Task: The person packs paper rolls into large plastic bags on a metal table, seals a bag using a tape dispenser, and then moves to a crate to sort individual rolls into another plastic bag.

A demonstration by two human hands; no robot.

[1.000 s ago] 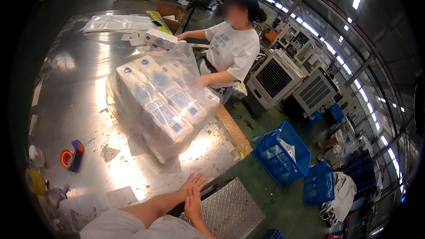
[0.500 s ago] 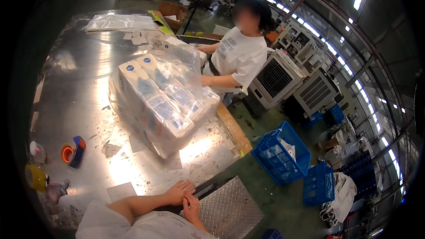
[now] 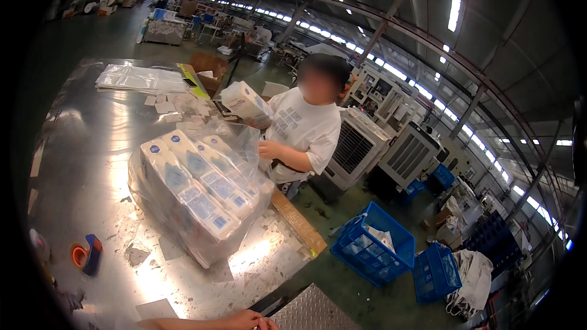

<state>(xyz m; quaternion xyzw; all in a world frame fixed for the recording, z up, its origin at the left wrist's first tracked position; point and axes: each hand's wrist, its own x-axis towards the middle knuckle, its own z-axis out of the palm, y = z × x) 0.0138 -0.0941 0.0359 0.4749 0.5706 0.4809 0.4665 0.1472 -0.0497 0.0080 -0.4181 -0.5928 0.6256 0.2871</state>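
My left hand (image 3: 245, 319) is at the lower edge of the view, its forearm coming in from the left. My right hand (image 3: 266, 324) touches it and shows only in small part. The frame cuts off most of the fingers, and I see nothing held. Beyond them on the metal table (image 3: 92, 165), a clear plastic bag (image 3: 241, 241) surrounds several white-and-blue soft packs (image 3: 202, 189). A co-worker (image 3: 306, 125) across the table holds up another soft pack (image 3: 244, 101) and grips the bag's edge with the other hand.
An orange-and-blue tape dispenser (image 3: 87, 255) lies at the table's left. Flat plastic bags (image 3: 140, 78) and loose cards (image 3: 165, 107) are at the far end. Blue crates (image 3: 373, 244) stand on the floor to the right, near a diamond-plate metal sheet (image 3: 312, 311).
My view has tilted up, so my hands sit lower and are mostly cut off. The co-worker has lifted a soft pack beside the bag.
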